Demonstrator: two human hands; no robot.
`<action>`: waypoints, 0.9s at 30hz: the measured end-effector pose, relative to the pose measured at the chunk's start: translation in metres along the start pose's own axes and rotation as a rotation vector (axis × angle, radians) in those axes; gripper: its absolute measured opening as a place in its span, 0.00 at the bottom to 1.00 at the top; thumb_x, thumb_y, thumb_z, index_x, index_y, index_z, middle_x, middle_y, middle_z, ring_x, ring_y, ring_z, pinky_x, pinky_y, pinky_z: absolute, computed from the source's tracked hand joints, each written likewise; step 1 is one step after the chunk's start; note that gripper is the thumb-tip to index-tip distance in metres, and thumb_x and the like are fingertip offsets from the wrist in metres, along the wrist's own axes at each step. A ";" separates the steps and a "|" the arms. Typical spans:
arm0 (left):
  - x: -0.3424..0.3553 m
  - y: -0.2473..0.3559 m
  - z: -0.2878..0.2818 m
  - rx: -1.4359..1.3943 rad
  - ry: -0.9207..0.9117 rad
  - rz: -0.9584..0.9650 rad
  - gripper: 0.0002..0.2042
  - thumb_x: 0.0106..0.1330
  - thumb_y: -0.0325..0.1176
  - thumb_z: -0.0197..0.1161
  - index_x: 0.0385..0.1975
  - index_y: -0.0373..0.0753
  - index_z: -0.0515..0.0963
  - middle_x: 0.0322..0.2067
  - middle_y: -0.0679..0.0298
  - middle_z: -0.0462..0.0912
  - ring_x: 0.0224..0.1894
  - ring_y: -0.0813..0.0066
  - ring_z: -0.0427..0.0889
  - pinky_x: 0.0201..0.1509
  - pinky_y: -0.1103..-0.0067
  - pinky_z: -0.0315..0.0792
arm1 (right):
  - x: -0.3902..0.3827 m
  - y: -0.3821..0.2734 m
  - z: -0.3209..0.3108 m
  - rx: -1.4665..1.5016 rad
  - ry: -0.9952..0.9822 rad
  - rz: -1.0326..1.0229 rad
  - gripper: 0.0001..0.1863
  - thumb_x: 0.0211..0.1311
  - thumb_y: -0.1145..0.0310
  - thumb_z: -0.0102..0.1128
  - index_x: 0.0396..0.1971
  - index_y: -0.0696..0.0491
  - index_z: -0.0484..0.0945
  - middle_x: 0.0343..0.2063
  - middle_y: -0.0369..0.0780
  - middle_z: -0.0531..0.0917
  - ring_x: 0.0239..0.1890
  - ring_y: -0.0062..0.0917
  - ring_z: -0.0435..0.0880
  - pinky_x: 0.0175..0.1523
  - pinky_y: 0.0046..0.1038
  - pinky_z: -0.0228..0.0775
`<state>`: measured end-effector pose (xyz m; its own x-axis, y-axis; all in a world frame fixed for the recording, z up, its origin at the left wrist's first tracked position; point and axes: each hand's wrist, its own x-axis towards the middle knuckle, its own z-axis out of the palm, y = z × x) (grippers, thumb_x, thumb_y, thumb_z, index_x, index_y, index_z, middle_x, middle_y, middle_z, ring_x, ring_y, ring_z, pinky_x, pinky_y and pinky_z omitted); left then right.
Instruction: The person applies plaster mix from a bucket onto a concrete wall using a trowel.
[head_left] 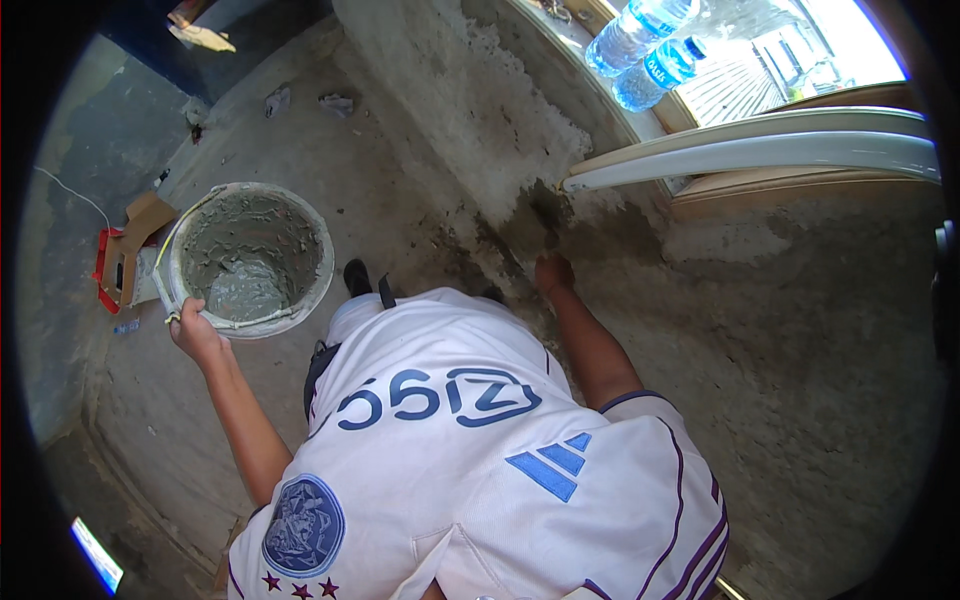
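Observation:
My left hand [200, 332] is closed on the near left rim of a whitish bucket [322, 262], where its wire handle also hangs. Grey wet mortar [250, 290] lies in the bottom of the bucket and is smeared up its inner wall. At the low wall on the right, my right hand [553, 273] is closed round a small dark tool, seemingly a trowel [551, 240]. The tool's blade points at a dark, wet mortar patch [538, 208] below the window frame's corner; whether it touches the wall is hard to see.
Two plastic water bottles [655, 72] stand on the window sill. A pale frame bar [760, 155] juts across at the upper right. Left of the bucket lies an opened cardboard box [135, 245]. Crumpled scraps [337, 104] lie on the concrete floor [370, 190].

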<state>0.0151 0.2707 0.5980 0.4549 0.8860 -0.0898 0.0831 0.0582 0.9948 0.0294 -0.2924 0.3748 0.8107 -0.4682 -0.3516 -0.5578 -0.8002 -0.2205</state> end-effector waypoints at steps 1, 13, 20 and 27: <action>0.001 -0.003 -0.001 -0.007 0.009 -0.005 0.18 0.38 0.24 0.55 0.33 0.22 0.71 0.34 0.54 0.75 0.36 0.63 0.76 0.42 0.75 0.69 | -0.004 -0.008 -0.009 -0.034 -0.007 0.039 0.22 0.54 0.53 0.48 0.37 0.57 0.76 0.38 0.51 0.78 0.44 0.44 0.76 0.48 0.39 0.67; 0.008 -0.011 -0.005 -0.071 -0.057 -0.042 0.16 0.40 0.24 0.54 0.32 0.22 0.72 0.33 0.55 0.75 0.35 0.65 0.76 0.41 0.74 0.69 | -0.064 -0.043 -0.043 0.160 0.197 0.037 0.22 0.54 0.51 0.51 0.32 0.57 0.75 0.34 0.52 0.78 0.40 0.46 0.76 0.43 0.42 0.68; 0.006 -0.006 -0.001 -0.088 -0.077 -0.038 0.14 0.39 0.23 0.55 0.29 0.24 0.72 0.31 0.57 0.75 0.34 0.66 0.75 0.40 0.76 0.68 | -0.058 -0.011 -0.018 0.257 0.103 -0.092 0.21 0.49 0.55 0.56 0.33 0.59 0.75 0.34 0.53 0.78 0.39 0.48 0.76 0.44 0.41 0.68; 0.007 -0.006 -0.003 -0.091 -0.105 -0.026 0.14 0.39 0.24 0.55 0.28 0.25 0.72 0.31 0.58 0.75 0.33 0.67 0.75 0.40 0.76 0.68 | 0.002 0.009 -0.003 0.057 -0.067 -0.033 0.23 0.50 0.54 0.55 0.38 0.59 0.75 0.37 0.53 0.77 0.45 0.47 0.74 0.49 0.38 0.66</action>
<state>0.0157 0.2780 0.5917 0.5442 0.8310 -0.1152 0.0172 0.1262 0.9919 0.0261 -0.3019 0.3751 0.8164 -0.4142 -0.4024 -0.5415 -0.7912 -0.2841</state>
